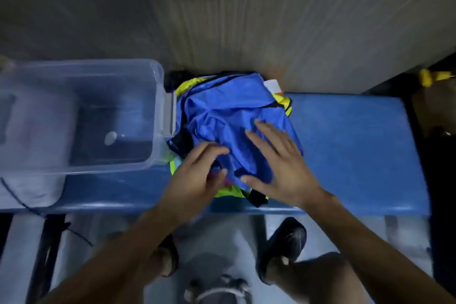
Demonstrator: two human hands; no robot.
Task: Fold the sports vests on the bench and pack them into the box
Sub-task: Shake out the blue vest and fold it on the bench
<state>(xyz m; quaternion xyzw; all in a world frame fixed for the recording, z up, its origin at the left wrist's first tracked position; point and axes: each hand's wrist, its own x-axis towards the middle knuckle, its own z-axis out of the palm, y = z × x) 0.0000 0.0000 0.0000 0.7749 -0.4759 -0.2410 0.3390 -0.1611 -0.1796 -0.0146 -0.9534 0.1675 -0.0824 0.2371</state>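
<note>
The right hand (278, 163) lies flat on the blue vest (229, 111), the left hand (197, 173) pinches it — the pile may slide off the worktop (345, 143).

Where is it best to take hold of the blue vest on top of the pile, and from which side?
Probably at the near edge of the blue vest, coming from the person's side. That edge hangs free over the yellow vests, where the left hand and right hand already rest. The middle is crumpled, and the box crowds the left side.
</note>
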